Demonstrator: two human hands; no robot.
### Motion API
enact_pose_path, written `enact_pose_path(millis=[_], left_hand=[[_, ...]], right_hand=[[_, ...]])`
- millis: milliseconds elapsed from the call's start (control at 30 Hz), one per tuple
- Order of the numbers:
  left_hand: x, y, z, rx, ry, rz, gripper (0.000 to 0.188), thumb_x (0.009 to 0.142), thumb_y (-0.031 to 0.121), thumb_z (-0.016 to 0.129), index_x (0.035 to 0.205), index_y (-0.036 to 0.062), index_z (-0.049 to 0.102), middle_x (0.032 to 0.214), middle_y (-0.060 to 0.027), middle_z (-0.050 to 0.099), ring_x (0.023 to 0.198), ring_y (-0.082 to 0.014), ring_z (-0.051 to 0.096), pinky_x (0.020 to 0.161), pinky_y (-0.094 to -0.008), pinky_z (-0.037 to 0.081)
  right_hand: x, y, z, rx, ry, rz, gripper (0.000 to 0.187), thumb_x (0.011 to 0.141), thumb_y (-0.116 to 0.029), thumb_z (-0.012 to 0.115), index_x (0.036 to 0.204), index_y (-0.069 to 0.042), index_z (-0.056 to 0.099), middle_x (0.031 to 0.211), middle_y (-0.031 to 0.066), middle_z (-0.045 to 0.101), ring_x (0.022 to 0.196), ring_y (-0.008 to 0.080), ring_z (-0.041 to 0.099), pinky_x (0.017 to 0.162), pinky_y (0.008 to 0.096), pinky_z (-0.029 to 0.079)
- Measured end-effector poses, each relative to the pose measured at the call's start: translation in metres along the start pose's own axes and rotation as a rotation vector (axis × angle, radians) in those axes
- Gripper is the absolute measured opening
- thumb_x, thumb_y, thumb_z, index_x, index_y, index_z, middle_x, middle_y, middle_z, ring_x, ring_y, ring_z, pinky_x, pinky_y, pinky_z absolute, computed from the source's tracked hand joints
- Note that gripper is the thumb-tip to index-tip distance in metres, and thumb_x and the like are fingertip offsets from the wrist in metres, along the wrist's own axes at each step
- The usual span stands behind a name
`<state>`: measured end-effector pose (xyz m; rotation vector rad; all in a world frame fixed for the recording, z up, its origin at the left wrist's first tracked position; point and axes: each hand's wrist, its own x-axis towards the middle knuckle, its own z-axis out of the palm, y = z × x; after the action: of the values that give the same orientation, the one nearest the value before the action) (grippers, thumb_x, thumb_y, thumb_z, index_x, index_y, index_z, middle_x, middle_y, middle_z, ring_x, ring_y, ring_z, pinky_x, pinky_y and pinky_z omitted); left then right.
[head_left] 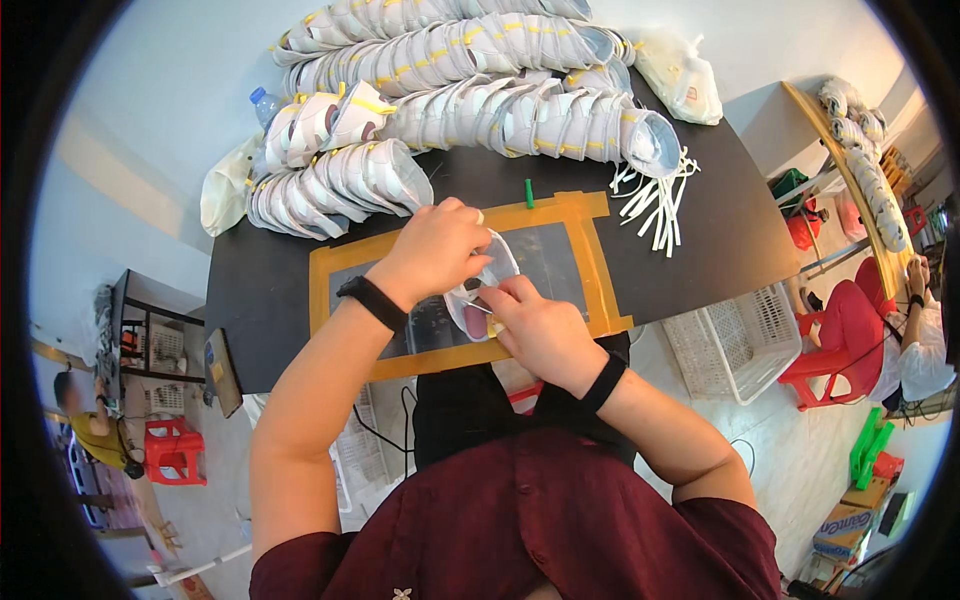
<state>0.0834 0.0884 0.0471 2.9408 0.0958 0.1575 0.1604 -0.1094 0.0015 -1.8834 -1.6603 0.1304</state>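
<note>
Over the taped sheet on the dark table, I hold a white shoe upper (506, 260) with a mauve patch at its near end. My left hand (440, 250) is closed on its far left edge, fingers bent down over it. On the near right side my right hand (540, 330) pinches the upper with thumb and forefinger. A thin pale strand or edge shows at those fingertips, too small to make out. Parts of the upper are hidden behind both hands.
Nested rows of grey-white shoe uppers (510, 120) line the table's far side. White laces (655, 205) hang by them; a green peg-like piece (529, 193) lies near the yellow tape (590, 250). A white crate (740, 345) stands right. Two other people sit farther off.
</note>
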Motion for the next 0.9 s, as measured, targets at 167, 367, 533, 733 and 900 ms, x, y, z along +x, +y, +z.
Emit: enact_pose_path(millis=[167, 367, 533, 733, 900], left_hand=[[0.003, 0.010, 0.001, 0.097, -0.045, -0.004, 0.012, 0.075, 0.014, 0.069, 0.084, 0.0071, 0.067, 0.105, -0.0074, 0.063, 0.111, -0.0300, 0.054, 0.092, -0.0474, 0.045], [-0.040, 0.046, -0.012, 0.221, 0.366, 0.105, 0.027, 0.072, 0.010, 0.071, 0.098, 0.0057, 0.066, 0.118, -0.0125, 0.060, 0.122, -0.0344, 0.051, 0.098, -0.0499, 0.043], [-0.078, 0.094, 0.004, -0.021, 0.443, 0.008, 0.035, 0.071, 0.013, 0.073, 0.103, 0.0032, 0.064, 0.113, -0.0112, 0.061, 0.114, -0.0316, 0.054, 0.093, -0.0465, 0.044], [-0.065, 0.093, 0.023, 0.030, 0.283, -0.127, 0.041, 0.071, 0.015, 0.073, 0.108, 0.0025, 0.062, 0.113, -0.0148, 0.061, 0.111, -0.0310, 0.056, 0.096, -0.0457, 0.041], [-0.060, 0.089, 0.040, 0.070, 0.330, -0.063, 0.039, 0.070, 0.013, 0.071, 0.106, 0.0012, 0.061, 0.118, -0.0160, 0.062, 0.112, -0.0303, 0.056, 0.096, -0.0439, 0.041]], right_hand=[[0.000, 0.003, -0.002, 0.014, -0.110, 0.070, 0.033, 0.086, -0.017, 0.064, 0.118, -0.012, 0.058, 0.112, 0.0070, 0.059, 0.082, 0.0276, 0.067, 0.066, 0.0391, 0.057], [-0.005, 0.015, -0.004, 0.137, -0.060, 0.044, 0.032, 0.085, -0.017, 0.063, 0.115, -0.008, 0.056, 0.112, 0.0102, 0.059, 0.081, 0.0311, 0.068, 0.068, 0.0420, 0.056], [0.000, 0.016, -0.005, 0.217, -0.067, 0.045, 0.033, 0.084, -0.016, 0.063, 0.114, -0.006, 0.054, 0.107, 0.0148, 0.062, 0.082, 0.0344, 0.068, 0.070, 0.0444, 0.055], [0.010, 0.026, -0.024, 0.527, -0.168, 0.256, 0.032, 0.095, -0.023, 0.058, 0.115, 0.000, 0.050, 0.104, 0.0245, 0.062, 0.089, 0.0445, 0.063, 0.080, 0.0467, 0.052], [0.008, 0.016, -0.040, 0.284, -0.121, 0.224, 0.034, 0.091, -0.013, 0.058, 0.121, 0.001, 0.053, 0.112, 0.0212, 0.057, 0.102, 0.0381, 0.060, 0.086, 0.0408, 0.050]])
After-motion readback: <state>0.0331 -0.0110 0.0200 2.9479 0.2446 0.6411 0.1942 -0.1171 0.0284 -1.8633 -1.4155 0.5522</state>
